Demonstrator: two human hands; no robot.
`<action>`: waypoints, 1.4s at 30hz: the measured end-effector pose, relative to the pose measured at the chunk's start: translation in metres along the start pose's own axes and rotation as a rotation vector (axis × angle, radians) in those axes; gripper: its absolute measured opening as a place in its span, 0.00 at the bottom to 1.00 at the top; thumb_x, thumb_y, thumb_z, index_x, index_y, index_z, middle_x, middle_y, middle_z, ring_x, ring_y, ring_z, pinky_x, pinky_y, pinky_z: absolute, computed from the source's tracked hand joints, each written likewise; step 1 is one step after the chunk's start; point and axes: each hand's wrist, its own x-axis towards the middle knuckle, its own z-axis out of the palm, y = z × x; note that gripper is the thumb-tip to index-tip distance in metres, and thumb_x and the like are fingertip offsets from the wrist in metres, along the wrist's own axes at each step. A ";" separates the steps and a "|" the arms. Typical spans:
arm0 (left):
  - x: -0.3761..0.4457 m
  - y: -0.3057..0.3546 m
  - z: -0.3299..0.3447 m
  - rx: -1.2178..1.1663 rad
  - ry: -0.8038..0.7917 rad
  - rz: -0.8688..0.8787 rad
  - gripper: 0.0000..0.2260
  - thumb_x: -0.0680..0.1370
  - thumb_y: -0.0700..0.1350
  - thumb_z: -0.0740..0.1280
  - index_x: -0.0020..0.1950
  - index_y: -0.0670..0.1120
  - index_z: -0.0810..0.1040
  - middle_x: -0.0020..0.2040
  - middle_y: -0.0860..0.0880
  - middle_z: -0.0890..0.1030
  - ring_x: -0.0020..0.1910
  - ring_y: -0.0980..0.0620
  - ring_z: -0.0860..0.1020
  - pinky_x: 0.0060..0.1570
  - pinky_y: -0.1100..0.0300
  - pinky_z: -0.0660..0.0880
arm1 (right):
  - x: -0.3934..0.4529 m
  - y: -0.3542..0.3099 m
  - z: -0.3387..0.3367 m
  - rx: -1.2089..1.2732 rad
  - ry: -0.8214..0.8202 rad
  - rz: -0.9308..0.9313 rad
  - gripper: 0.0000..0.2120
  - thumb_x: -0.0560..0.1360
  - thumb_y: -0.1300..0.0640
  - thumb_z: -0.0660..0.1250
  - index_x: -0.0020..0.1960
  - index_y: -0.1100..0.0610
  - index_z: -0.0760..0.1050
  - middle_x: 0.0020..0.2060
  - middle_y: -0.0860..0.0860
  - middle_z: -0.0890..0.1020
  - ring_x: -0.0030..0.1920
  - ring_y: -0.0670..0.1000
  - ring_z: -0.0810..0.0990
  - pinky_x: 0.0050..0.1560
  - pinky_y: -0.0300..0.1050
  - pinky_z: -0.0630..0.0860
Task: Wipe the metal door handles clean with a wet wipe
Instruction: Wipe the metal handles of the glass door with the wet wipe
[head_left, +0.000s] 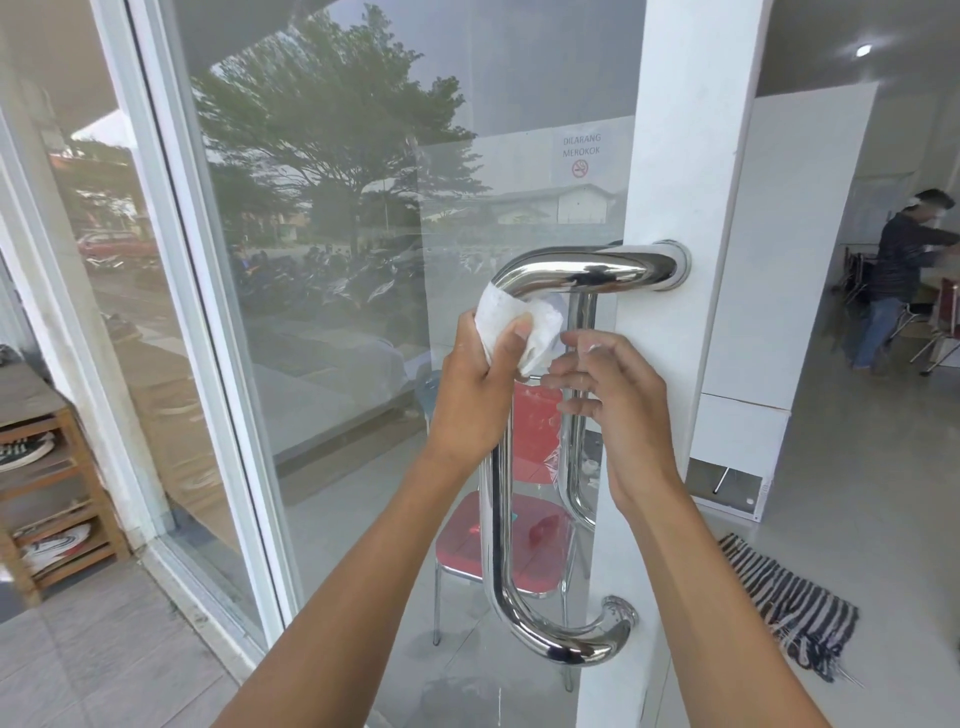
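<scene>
A polished, curved steel door handle (571, 273) is fixed to a white-framed glass door. Just below its upper bend, the left hand (475, 384) grips a crumpled white wet wipe (519, 325) against the bar; the right hand (618, 410), fingers loosely spread, hovers beside it. Wrapping the wipe fully around the bar would likely clean best.

A: any room around that door handle (500, 499)?
B: lower bar's open, gap to the glass (363, 364) behind it. Up top the left hand (478, 384) and wet wipe (506, 322) fill the bend, right hand (618, 410) blocks beside.
</scene>
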 end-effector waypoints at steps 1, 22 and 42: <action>-0.002 -0.002 0.000 -0.005 -0.011 -0.011 0.11 0.83 0.53 0.61 0.59 0.48 0.72 0.45 0.58 0.80 0.43 0.64 0.79 0.43 0.71 0.73 | 0.000 0.001 0.002 -0.012 -0.013 0.000 0.11 0.81 0.59 0.60 0.50 0.52 0.81 0.39 0.49 0.84 0.48 0.58 0.84 0.45 0.48 0.77; -0.086 -0.067 -0.003 0.074 -0.198 -0.227 0.30 0.77 0.71 0.54 0.64 0.48 0.70 0.47 0.45 0.81 0.49 0.45 0.80 0.54 0.41 0.75 | -0.011 0.036 0.022 -0.102 -0.158 0.075 0.07 0.80 0.53 0.65 0.50 0.45 0.82 0.47 0.38 0.85 0.51 0.40 0.82 0.52 0.38 0.77; -0.082 -0.050 -0.022 -0.057 -0.370 -0.424 0.26 0.84 0.60 0.45 0.76 0.48 0.59 0.73 0.45 0.68 0.74 0.53 0.66 0.73 0.54 0.64 | -0.039 0.049 0.006 -0.222 -0.478 0.156 0.16 0.76 0.41 0.67 0.61 0.43 0.78 0.53 0.41 0.85 0.55 0.39 0.83 0.50 0.28 0.74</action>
